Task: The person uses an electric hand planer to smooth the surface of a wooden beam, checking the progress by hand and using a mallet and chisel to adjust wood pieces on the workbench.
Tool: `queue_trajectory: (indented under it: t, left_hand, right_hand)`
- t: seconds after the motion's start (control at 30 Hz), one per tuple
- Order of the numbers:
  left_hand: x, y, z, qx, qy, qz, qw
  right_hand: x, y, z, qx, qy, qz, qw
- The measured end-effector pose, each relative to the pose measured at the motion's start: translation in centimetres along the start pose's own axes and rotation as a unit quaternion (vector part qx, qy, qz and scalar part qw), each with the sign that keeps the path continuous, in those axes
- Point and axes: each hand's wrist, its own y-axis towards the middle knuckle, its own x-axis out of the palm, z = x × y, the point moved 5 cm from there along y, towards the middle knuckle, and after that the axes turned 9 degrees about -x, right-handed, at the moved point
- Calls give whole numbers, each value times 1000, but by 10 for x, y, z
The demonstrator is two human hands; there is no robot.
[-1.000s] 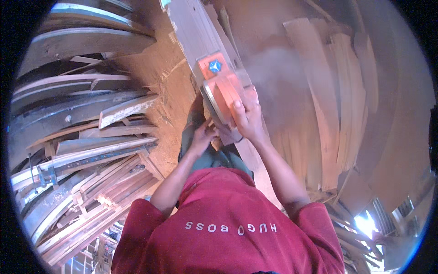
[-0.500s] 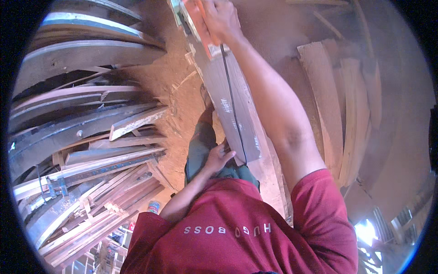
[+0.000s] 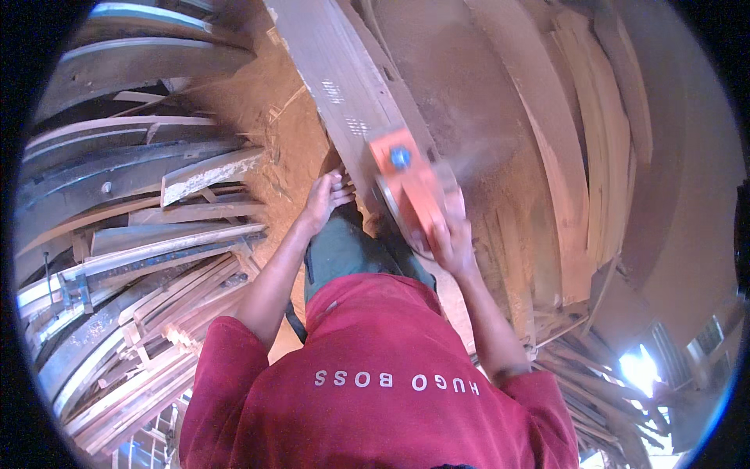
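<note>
Two bare hands in this one, each doing its own thing. The right hand is closed around the handle of a chunky orange power planer with a round blue knob on its far end. That planer sits a bit right of centre, on the near part of a long, flat, greyish-brown wooden board that runs off toward the far left. It's kinda blurry. The left hand is right by the board's left edge, fingers curled, but honestly I can't tell if they're gripping the wood or just bent next to it. Faint pale dust haze right of the planer. Weathered grey-brown planks are piled left, long tan planks lie right, and loose orange-brown sawdust covers the ground between the left pile and the board.
</note>
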Motion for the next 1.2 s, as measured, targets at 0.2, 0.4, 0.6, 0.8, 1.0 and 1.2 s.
queue_trajectory:
  t: [0.2, 0.4, 0.6, 0.8, 1.0, 1.2]
  left_hand:
    - [-13, 3, 4, 13, -49, 20, 999]
    - [11, -10, 1, -3, 30, 25, 999]
    - [51, -33, 36, 58, 230, 51, 970]
    - [61, -34, 13, -6, 176, -11, 984]
    - [56, -26, 2, -13, 195, -33, 980]
    - [74, -46, 35, -32, 306, 12, 951]
  right_hand:
    - [9, -47, 27, -30, 39, 67, 997]
    - [-15, 45, -45, -29, 18, 51, 998]
    - [-19, 169, -101, -90, 32, 94, 991]
    - [-31, 279, -153, -139, -6, 101, 985]
    - [-39, 368, -220, -284, 4, 197, 938]
    - [-48, 404, -216, -224, -116, 162, 954]
